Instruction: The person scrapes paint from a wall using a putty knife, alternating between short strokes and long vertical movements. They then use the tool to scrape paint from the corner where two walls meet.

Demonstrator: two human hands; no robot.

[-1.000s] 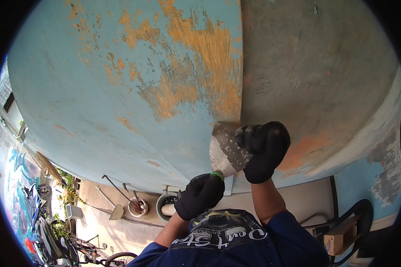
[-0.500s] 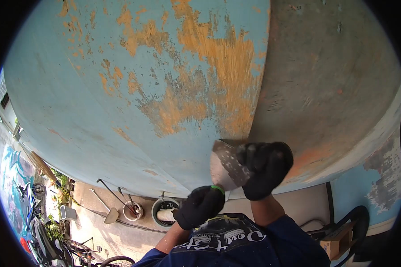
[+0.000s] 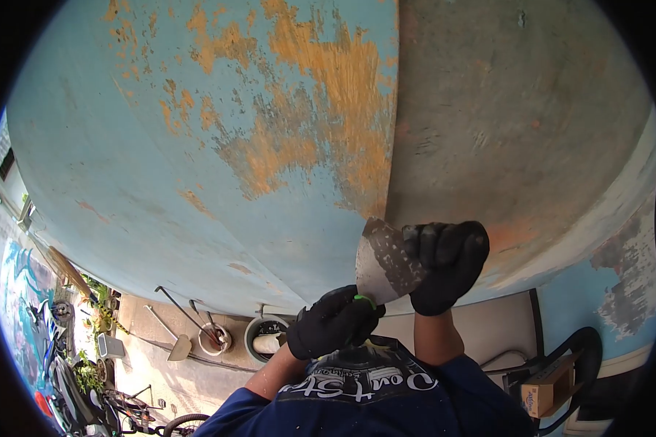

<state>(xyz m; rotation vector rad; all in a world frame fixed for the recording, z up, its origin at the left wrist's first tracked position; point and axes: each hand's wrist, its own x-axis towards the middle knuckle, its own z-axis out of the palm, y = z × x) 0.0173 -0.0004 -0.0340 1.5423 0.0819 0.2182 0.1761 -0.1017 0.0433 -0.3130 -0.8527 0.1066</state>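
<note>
My left hand (image 3: 335, 320), in a black glove, is closed around the green handle (image 3: 364, 299) of a wide putty knife, mostly hidden by the fingers. The fan-shaped metal blade (image 3: 374, 266) points up and right, with a dark, speckled band of residue along its far side. My right hand (image 3: 450, 264), also gloved in black, is curled with its fingers against that side of the blade. What lies inside the right fist is hidden. Above both hands rises a large curved surface (image 3: 197, 167), light blue with scraped orange and grey patches (image 3: 335, 109).
A grey-brown section (image 3: 517, 124) of the surface lies to the right. Below left are a white bucket (image 3: 226, 342) with tools, a dark-rimmed tub (image 3: 251, 339) and a long-handled scoop (image 3: 180, 348). A cardboard box (image 3: 550, 390) is at lower right; motorcycles (image 3: 65, 386) stand far left.
Both hands and the putty knife have shifted slightly right. The right hand, blurred before, now shows sharply at the blade's side. The scraped patches appear further left and higher.
</note>
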